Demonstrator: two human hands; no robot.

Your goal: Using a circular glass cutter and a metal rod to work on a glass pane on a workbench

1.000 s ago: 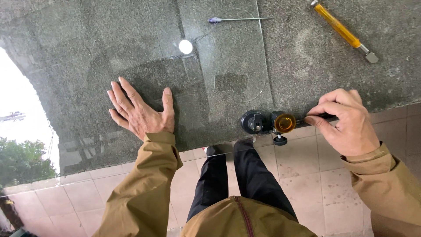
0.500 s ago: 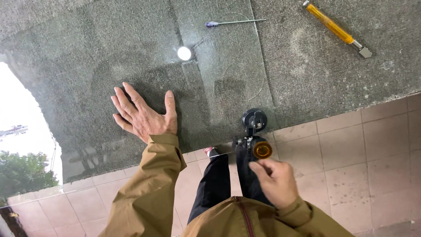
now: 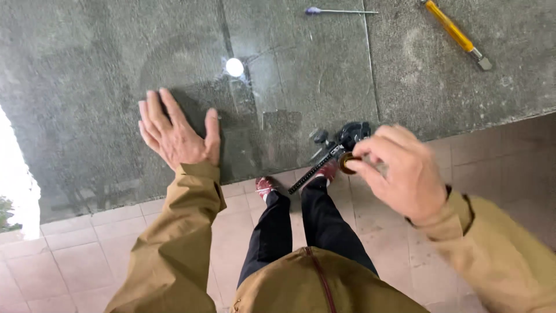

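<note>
My left hand [image 3: 176, 133] lies flat with its fingers spread on a glass sheet [image 3: 301, 87] that covers a dark grey stone slab [image 3: 87, 69]. My right hand [image 3: 399, 171] is at the slab's near edge, its fingers closed on a black glass-cutting tool [image 3: 339, 148] with a brass-coloured knob and a ruled bar. The tool's black head rests on the glass by the edge, and the bar slants down toward my legs.
A yellow-handled glass cutter [image 3: 457, 35] lies at the far right of the slab. A thin metal tool with a blue tip [image 3: 339, 11] lies at the top. A bright light reflection [image 3: 234, 67] shows on the glass. Beige floor tiles [image 3: 382, 226] are below.
My right hand has swung from near my body back up to the slab's edge with the tool. The tool's bar now slants. My left hand has stayed flat.
</note>
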